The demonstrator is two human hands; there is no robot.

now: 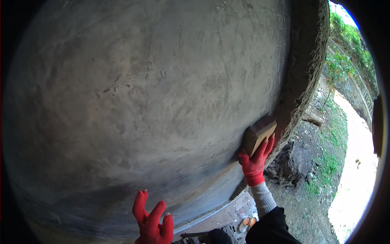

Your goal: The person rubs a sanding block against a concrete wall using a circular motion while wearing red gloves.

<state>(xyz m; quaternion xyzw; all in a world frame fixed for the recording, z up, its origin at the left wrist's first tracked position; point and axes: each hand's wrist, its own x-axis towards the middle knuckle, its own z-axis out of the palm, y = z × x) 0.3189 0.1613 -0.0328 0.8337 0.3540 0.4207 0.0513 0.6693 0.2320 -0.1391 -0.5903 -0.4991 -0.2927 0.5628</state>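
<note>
Right hand: the red-gloved right hand (256, 160) is closed around a block, thumb on the left and fingers along the right side.
Block: the brown and tan block (261, 136) sits in the right hand's grip, tilted, its dark side against the wall; whether it presses hard cannot be told.
Left hand: the red-gloved left hand (155, 225) is well apart from the right, lower and to its left, fingers spread and holding nothing; whether it touches the wall cannot be told.
Wall: the grey plastered wall (162, 101) spreads above both hands, with streaks, small pits and fine lines.
Rough edge: a ragged, fibrous edge (313, 81) runs up beside the right hand, bounding the space where the block sits.
Sleeve: below the right hand come a grey knit cuff (264, 199) and a dark sleeve (270, 227).
Shoes: what look like tan shoes (245, 224) show between the hands, nearer the right, partly behind the sleeve.
Outside: right of the right hand lie a dark mound (284, 164), green grass (327, 162) and glaring pale ground (353, 171); farther up is a leafy sapling (340, 67).
</note>
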